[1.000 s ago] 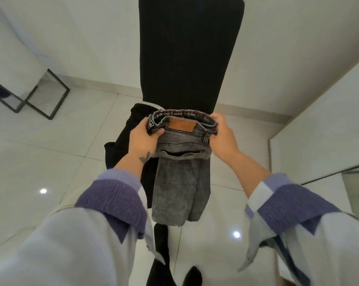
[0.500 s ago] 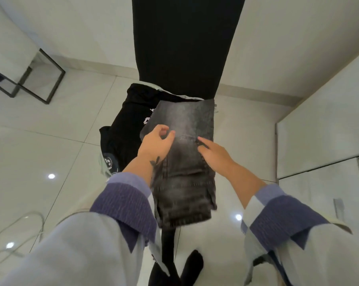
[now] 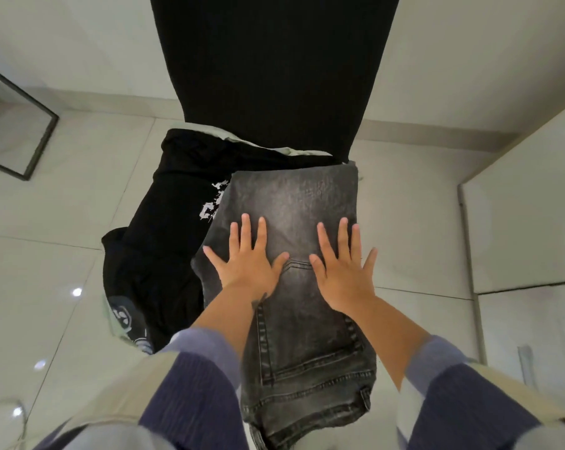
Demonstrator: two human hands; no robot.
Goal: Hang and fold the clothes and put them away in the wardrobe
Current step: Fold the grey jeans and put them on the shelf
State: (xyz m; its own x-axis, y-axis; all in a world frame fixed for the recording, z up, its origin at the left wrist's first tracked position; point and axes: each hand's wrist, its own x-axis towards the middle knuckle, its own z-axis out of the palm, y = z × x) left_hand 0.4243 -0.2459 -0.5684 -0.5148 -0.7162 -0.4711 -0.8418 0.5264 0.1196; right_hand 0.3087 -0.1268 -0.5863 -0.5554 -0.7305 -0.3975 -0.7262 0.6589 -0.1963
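Note:
Folded dark grey jeans (image 3: 294, 203) lie lengthwise in front of me, waistband and back pocket at the near end. My left hand (image 3: 247, 259) rests flat on the denim with fingers spread. My right hand (image 3: 343, 263) lies flat beside it, fingers also spread, on the right half of the jeans. Neither hand grips anything. A black garment with white print (image 3: 177, 222) lies under and to the left of the jeans.
A tall black chair back or panel (image 3: 274, 66) rises just beyond the clothes. Glossy white floor tiles (image 3: 47, 222) surround them. A black-framed glass piece (image 3: 18, 131) stands at the far left, a white cabinet or door (image 3: 528, 206) at the right.
A second ago both hands held the jeans up by the waistband. The jeans were then laid down folded, and both hands have released them and now press flat on top.

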